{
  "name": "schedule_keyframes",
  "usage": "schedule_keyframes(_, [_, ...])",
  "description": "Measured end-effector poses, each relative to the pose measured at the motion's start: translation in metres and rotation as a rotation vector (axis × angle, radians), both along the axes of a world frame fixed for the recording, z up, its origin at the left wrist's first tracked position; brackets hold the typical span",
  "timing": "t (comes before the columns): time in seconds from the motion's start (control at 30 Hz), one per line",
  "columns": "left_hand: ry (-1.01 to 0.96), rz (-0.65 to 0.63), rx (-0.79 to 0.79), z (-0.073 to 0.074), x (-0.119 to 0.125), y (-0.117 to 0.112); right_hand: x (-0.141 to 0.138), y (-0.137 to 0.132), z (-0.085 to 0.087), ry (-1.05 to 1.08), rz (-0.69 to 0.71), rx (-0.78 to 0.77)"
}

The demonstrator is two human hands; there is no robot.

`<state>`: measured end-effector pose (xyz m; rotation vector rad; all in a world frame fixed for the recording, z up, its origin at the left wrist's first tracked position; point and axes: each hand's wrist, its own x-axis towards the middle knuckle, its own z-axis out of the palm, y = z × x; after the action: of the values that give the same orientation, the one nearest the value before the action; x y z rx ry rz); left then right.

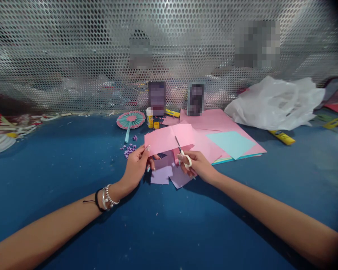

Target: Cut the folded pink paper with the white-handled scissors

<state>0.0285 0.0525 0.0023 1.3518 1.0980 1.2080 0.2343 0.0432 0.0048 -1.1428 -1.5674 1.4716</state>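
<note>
My left hand pinches the left end of a pink paper strip, thumb on top. In my right hand is a pair of scissors with white handles. One dark blade shows in front of the pink strip; the other blade is hidden, likely behind the paper. Below the strip lie pieces of lilac paper on the blue table. Small purple paper scraps are heaped just left of my left hand.
A pleated paper fan and a glue stick stand or lie behind. Two phones lean on the perforated metal panel. Pink sheets, a light blue sheet, a white plastic bag and a yellow cutter are at right.
</note>
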Motion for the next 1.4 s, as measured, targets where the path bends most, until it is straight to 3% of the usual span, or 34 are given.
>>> schedule_keyframes(1.4, [0.072,-0.107,0.038,0.0017,0.0009,-0.0046,0.0022,0.0062,-0.008,0.176,-0.075,-0.029])
